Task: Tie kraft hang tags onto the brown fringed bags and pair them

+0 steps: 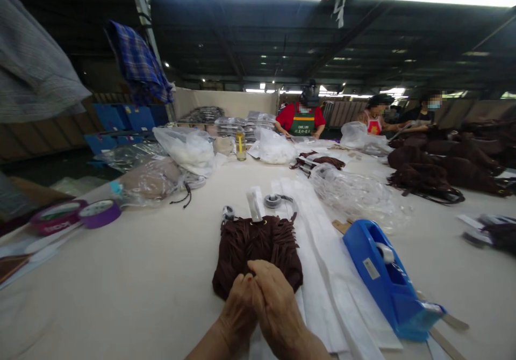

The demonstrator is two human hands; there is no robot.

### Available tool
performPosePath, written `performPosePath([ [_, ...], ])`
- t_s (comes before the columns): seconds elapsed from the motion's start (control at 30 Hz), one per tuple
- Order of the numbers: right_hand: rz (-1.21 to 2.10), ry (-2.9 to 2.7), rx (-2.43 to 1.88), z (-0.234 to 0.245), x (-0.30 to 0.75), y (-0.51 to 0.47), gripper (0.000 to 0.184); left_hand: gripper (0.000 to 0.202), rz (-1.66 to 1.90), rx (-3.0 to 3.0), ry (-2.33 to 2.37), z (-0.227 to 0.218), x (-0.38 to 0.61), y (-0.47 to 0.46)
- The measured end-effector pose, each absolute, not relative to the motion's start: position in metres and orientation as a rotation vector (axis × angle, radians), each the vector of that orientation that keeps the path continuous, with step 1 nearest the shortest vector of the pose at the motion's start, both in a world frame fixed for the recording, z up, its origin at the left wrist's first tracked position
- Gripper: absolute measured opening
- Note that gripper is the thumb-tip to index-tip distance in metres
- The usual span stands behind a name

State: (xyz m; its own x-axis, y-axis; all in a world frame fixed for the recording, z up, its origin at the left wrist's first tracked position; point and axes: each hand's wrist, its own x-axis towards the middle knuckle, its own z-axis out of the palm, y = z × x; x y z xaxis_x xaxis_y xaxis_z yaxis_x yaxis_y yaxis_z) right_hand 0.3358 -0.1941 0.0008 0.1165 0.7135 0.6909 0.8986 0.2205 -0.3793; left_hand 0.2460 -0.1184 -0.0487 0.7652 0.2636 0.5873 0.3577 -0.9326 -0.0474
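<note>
A dark brown fringed bag point(258, 242) lies on the table in front of me, with two gold-coloured eyelets near its far edge. Curled at the bag's near edge, the fingers of my left hand point(239, 303) are closed on its fringe. My right hand point(278, 301) rests against the left one, its fingers bent together over the same part of the bag. The fingertips are partly hidden. Beyond the bag are a wrapped strap coil point(273, 201) and a white wrapped strip point(255, 204).
A blue tape dispenser point(387, 279) stands at right beside white paper strips point(322, 274). Purple tape rolls point(100, 213) and plastic-wrapped goods point(149, 180) lie left. Clear plastic bags point(350, 193) and piled brown bags point(427, 180) are further right. Co-workers point(301, 121) are across the table.
</note>
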Motion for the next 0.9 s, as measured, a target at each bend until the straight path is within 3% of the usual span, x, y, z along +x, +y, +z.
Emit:
performPosePath([
  [0.2, -0.479, -1.83, -1.775, -0.059, 0.357, -0.186, 0.039, 0.029, -0.91, -2.703, -0.398, -0.055, 0.224, -0.128],
  [0.4, -0.765, -1.91, -1.763, -0.06, 0.358, -0.184, 0.043, 0.036, -1.191, -2.734, -0.466, -0.062, 0.202, -0.132],
  [0.6, -0.803, -1.936, -1.696, -0.062, 0.367, -0.182, 0.049, 0.039, -1.544, -3.131, -1.714, -0.041, 0.172, -0.082],
  [0.9, -0.607, -2.051, -1.658, -0.055, 0.378, -0.186, 0.058, 0.023, -1.493, -3.364, -1.929, -0.041, 0.182, -0.05],
])
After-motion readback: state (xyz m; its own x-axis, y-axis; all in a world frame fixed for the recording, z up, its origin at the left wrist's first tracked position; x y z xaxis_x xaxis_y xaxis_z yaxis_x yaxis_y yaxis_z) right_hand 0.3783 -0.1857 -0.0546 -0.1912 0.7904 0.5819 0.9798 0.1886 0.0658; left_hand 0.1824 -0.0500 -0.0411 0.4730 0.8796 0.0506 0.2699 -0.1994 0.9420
